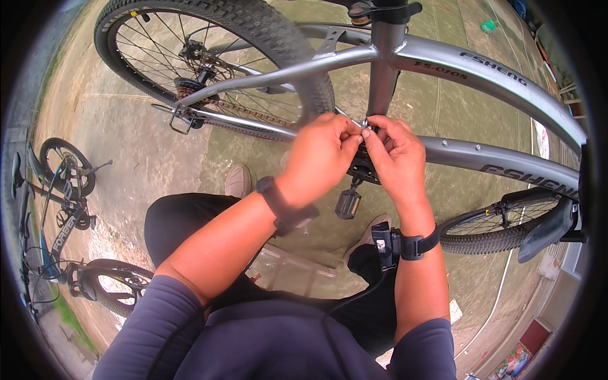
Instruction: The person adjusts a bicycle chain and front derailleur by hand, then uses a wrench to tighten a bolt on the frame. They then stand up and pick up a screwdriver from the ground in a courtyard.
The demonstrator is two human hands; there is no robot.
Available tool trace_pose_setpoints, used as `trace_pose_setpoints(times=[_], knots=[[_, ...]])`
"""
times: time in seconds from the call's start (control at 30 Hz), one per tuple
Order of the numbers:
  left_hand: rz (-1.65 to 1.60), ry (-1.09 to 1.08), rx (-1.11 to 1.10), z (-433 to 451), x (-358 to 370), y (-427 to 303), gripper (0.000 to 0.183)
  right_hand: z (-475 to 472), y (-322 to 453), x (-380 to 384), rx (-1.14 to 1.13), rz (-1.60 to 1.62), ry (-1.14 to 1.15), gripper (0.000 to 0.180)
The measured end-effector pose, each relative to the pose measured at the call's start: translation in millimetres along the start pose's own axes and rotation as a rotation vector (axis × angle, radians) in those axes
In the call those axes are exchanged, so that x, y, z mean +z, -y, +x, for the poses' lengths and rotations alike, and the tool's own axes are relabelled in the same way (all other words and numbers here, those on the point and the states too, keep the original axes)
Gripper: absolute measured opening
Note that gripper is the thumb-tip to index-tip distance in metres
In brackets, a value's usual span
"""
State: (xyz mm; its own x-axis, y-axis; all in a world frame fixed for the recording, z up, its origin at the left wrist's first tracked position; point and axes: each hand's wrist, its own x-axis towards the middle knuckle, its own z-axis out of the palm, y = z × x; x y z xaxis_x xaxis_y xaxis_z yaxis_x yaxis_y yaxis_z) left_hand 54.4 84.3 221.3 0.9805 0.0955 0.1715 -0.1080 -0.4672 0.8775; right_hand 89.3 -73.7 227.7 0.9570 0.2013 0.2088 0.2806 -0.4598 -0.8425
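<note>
A silver mountain bike frame stands before me, its seat tube upright between my hands. At the tube's lower end, my left hand pinches a small shiny metal part between thumb and forefinger. My right hand meets it from the other side, thumb and fingertips on the same part. Fingers cover most of that part, so its exact kind cannot be told. Just below are the dark chainring area and a black pedal with an amber reflector. The rear wheel is to the upper left, its tyre edge blurred.
The bike's down tube and front wheel extend right. A second, dark bicycle stands at left. My shoes flank a low wooden piece. Straps and a cabled device are on my wrists. A green item lies on the ground.
</note>
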Motion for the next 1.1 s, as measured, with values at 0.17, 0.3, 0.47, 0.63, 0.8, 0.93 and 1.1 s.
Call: trace_pose_setpoints(times=[0.17,0.3,0.47,0.63,0.8,0.93,1.1], knots=[[-0.117,0.010,-0.092,1.1,0.6,-1.3,0.010,-0.2,-0.5,2.5,0.004,-0.008,-0.019,0.019],[-0.152,0.071,-0.162,-0.1,0.7,3.7,0.014,-0.3,-2.4,5.5,0.009,0.023,-0.038,0.018],[-0.475,0.165,-0.439,1.4,-3.1,-6.8,0.016,-1.4,-3.7,5.8,0.051,0.044,-0.048,0.019],[-0.551,0.148,-0.519,3.6,-3.5,-10.6,0.016,-0.8,1.2,7.7,0.044,0.034,-0.060,0.018],[-0.467,0.159,-0.440,1.4,-2.5,-6.9,0.016,-0.7,-0.1,7.1,0.014,-0.015,-0.061,0.017],[-0.321,0.119,-0.290,-4.1,4.6,4.3,0.017,-1.0,0.5,7.4,0.025,0.012,-0.066,0.017],[-0.483,0.081,-0.327,-9.2,8.2,4.0,0.018,-1.1,-0.5,8.4,0.024,0.016,-0.067,0.016]])
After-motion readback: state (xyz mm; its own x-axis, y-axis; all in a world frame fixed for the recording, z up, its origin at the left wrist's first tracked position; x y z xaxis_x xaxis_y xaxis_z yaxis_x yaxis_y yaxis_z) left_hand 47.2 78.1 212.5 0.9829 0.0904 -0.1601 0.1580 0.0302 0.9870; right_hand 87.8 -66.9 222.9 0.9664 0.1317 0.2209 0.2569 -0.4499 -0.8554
